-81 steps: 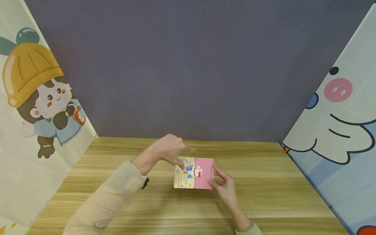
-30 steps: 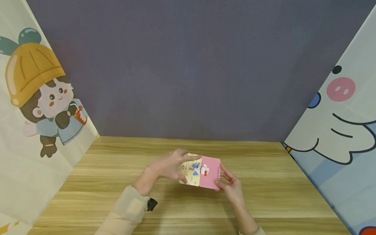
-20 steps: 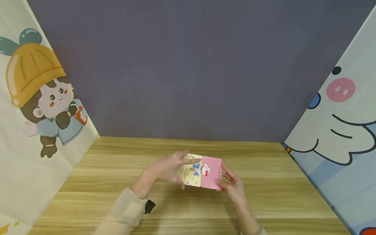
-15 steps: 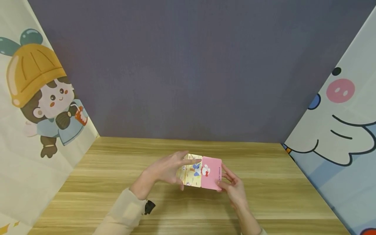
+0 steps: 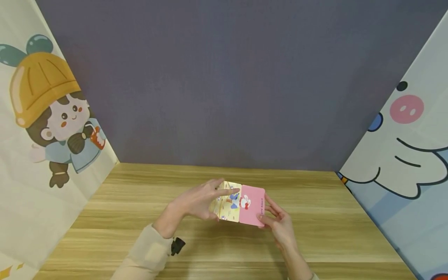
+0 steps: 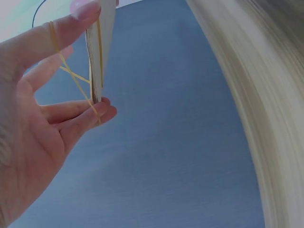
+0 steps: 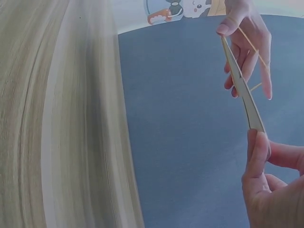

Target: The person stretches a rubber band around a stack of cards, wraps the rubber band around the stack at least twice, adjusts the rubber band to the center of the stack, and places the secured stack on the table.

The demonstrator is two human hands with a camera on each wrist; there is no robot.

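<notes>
A small notebook [image 5: 252, 205] with a pink and pale yellow cover is held up over the table, a rabbit drawn on it. A thin yellow rubber band [image 6: 71, 71] is stretched across the thumb and fingers of my left hand [image 5: 199, 200] and round the notebook's yellow end. That hand spans this end between thumb and fingertips; its index finger lies straight over the cover. My right hand [image 5: 280, 225] pinches the pink end between thumb and fingers. In the left wrist view the notebook's page edges [image 6: 94, 71] show side-on.
The wooden table [image 5: 332, 221] lies beneath both hands. A dark grey panel [image 5: 224, 85] rises behind it. Cartoon-printed walls [image 5: 21, 217] stand at left and right. A black clip-like piece [image 5: 177, 246] sits at the left cuff.
The left hand has come down from above the notebook, where it drew the band out, to span the yellow end. The notebook has shifted slightly right and tilted. Little has moved in the last half second.
</notes>
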